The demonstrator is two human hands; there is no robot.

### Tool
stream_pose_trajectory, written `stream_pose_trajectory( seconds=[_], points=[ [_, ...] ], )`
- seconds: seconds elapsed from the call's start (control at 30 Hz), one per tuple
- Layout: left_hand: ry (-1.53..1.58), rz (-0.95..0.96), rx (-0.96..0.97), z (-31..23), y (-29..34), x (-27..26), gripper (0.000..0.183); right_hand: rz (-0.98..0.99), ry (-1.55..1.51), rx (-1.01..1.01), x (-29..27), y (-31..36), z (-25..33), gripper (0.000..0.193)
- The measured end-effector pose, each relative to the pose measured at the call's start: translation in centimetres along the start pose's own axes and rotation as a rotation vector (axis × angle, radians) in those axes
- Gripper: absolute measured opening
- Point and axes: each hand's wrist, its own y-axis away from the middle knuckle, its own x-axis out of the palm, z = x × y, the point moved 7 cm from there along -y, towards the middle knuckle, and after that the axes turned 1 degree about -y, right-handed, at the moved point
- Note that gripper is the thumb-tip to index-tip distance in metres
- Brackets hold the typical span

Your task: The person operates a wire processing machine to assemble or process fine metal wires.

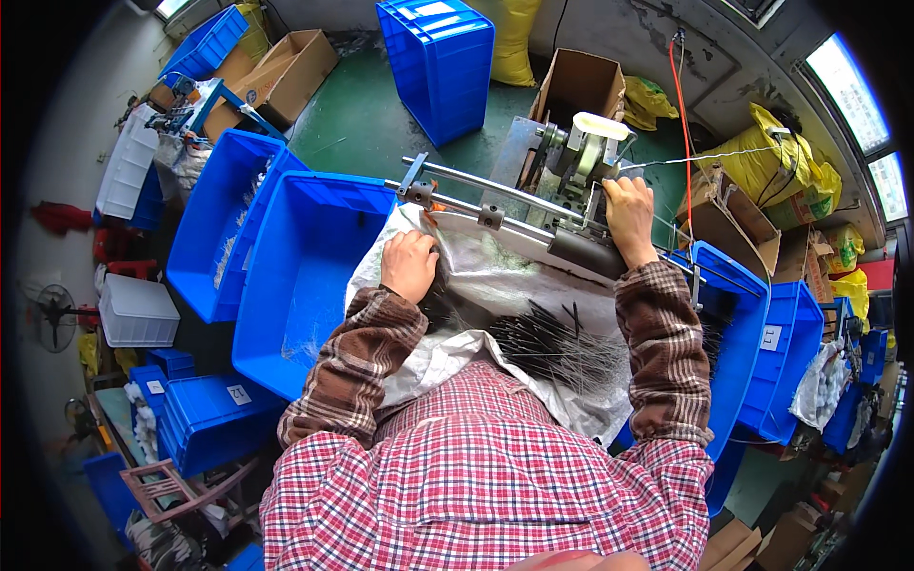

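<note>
My left hand (409, 265) is closed at the left side of a white sheet (495, 257), its fingers curled by a dark bundle partly hidden beneath them. My right hand (630, 221) is closed at the right end of a small bench machine (583, 162), against a dark block; what its fingers hold is hidden. Two metal rails (514, 197) run leftward from the machine to a clamp block (416, 192). A thick black cylinder (586, 251) sits below my right hand. Many thin black rods (557, 347) lie loosely on the sheet over my lap.
Blue bins (309, 266) stand close on my left, and another blue bin (738, 328) on my right. A tall blue crate (438, 71) and a cardboard box (581, 81) stand beyond the machine. A red cable (682, 124) hangs at the right. Yellow sacks (766, 167) lean by the wall.
</note>
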Motion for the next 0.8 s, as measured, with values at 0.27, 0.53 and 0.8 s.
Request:
stream_pose_trajectory(
  seconds=[0.27,0.53,0.8],
  points=[
    [-0.009,-0.057,-0.022,0.3,-0.1,0.1,0.018,0.044,-0.12,-0.001,-0.2,1.2,-1.0,0.023],
    [-0.059,0.004,-0.021,0.6,-0.3,0.7,0.014,0.082,0.162,0.227,-2.6,3.8,-0.7,0.05],
    [0.011,-0.05,-0.056,0.7,-0.7,0.9,0.009,0.025,0.063,0.193,-0.7,0.7,4.2,0.037]
  ],
)
